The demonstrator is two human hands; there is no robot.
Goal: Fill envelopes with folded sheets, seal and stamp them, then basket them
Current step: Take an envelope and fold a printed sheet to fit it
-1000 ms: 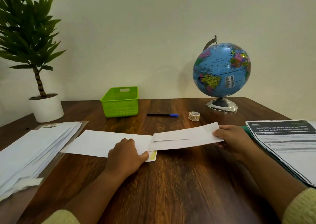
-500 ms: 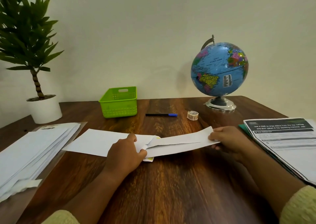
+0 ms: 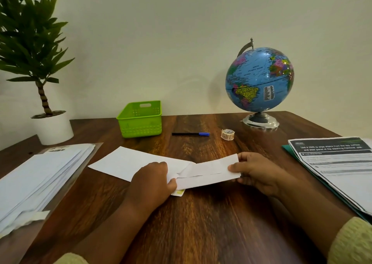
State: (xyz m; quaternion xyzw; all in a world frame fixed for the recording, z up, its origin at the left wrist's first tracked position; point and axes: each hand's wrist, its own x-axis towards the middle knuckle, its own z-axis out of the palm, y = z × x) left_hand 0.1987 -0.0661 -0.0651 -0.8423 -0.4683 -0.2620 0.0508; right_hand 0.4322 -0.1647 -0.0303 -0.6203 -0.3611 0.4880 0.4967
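Two hands on paper, low over the dark wooden table (image 3: 201,223). Your left hand (image 3: 151,181) curls its fingers over the open mouth of the white envelope (image 3: 120,163), which lies flat at centre. Your right hand (image 3: 257,173) pinches the outer end of the folded sheet (image 3: 213,169), thumb on top, its other end tucked at that mouth. Behind them, towards the plain pale wall (image 3: 161,42), you have a green basket (image 3: 141,120), a blue-capped pen (image 3: 190,134), a small sticker roll (image 3: 227,134) and a globe (image 3: 259,78). A potted plant (image 3: 54,128) fills the far left corner. A stack of envelopes (image 3: 40,175) in clear wrap lies left, printed pages (image 3: 342,173) on a green folder (image 3: 286,149) right.
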